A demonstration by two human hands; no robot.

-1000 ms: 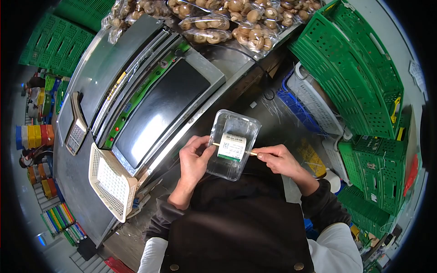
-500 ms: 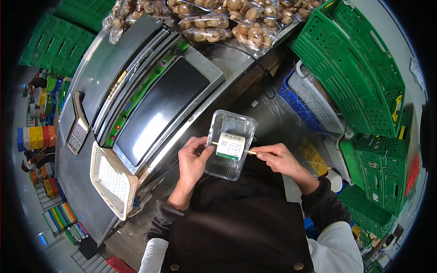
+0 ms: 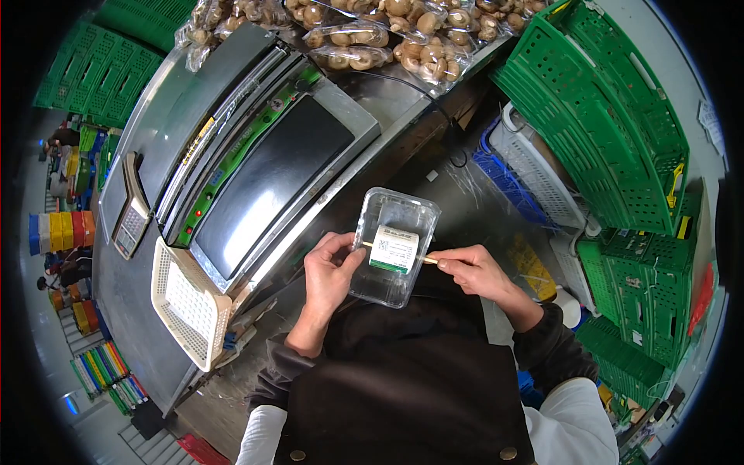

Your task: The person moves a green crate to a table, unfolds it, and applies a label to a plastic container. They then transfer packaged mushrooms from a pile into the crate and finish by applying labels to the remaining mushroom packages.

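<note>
clear labelled tray [image 3: 395, 246], thin stick [image 3: 425, 260] across it

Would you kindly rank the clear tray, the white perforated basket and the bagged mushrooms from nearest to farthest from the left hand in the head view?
1. clear tray: held by the left hand, on its right.
2. white perforated basket: to its left, on the machine's edge.
3. bagged mushrooms: far ahead, at the top.
</note>
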